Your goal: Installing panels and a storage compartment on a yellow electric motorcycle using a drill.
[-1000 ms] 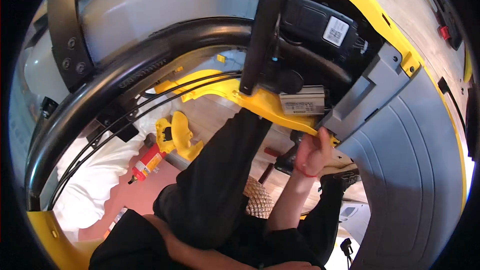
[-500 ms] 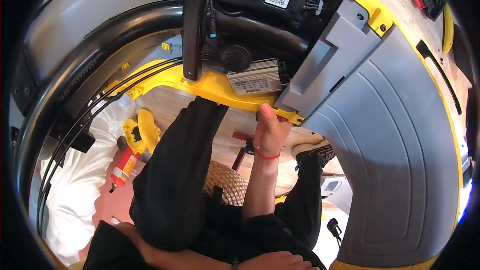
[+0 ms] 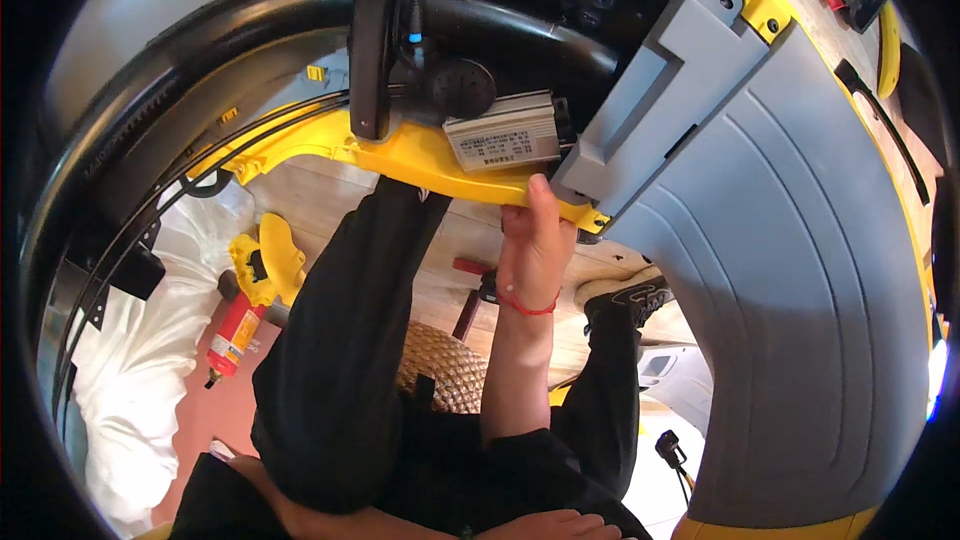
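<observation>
My right hand [image 3: 537, 255], with a red string at the wrist, is closed on the lower edge of a yellow plastic trim panel [image 3: 440, 170]. Its thumb lies over the front face; the fingertips behind the edge are hidden. Just above the thumb sits a silver finned metal box [image 3: 505, 135] with a printed label, and left of it a round black disc [image 3: 460, 87]. My left forearm crosses my lap at the bottom. There my left hand [image 3: 555, 525] rests with its fingers laid out on dark clothing, partly cut off by the lower rim.
A thick black tube [image 3: 200, 40] and thin black cables [image 3: 150, 205] curve along the left. Large grey panels [image 3: 770, 270] fill the right. Below lie a red bottle [image 3: 237, 335], yellow plastic parts [image 3: 280, 250], white sheeting [image 3: 130, 400] and a woven seat [image 3: 445, 370].
The whole scene has shifted slightly up and left in the view. My right thumb reaches a bit higher over the yellow panel's edge. My left hand stays in place.
</observation>
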A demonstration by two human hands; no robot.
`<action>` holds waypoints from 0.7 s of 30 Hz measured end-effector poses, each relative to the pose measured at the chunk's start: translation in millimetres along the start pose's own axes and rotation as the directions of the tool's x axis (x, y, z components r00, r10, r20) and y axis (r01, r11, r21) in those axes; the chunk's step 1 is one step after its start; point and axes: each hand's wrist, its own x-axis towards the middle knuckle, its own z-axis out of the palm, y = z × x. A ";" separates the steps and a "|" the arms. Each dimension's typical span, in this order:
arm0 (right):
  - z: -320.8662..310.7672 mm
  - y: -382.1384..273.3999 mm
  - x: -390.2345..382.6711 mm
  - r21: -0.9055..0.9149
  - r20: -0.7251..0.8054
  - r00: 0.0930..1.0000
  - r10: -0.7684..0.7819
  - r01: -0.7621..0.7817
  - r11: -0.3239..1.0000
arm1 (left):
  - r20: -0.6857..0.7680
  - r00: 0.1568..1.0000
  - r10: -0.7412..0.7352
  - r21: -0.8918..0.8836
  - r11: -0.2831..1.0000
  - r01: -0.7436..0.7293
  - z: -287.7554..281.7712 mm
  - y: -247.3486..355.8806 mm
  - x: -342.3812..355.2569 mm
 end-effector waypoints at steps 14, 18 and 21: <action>-147.7 69.2 -19.2 -0.355 -0.264 0.947 0.183 -0.271 0.895 | -0.035 0.999 -0.019 -0.258 0.966 0.010 17.5 6.7 -36.7; -130.5 46.3 -36.4 -0.313 -0.188 0.968 0.164 -0.217 0.925 | 0.130 0.960 -0.248 -0.419 0.864 0.280 25.6 -2.9 -40.6; -83.0 36.8 -64.0 -0.242 -0.087 0.990 0.114 -0.132 0.961 | 0.074 0.925 -0.372 -0.384 0.846 0.371 19.7 -12.9 -52.6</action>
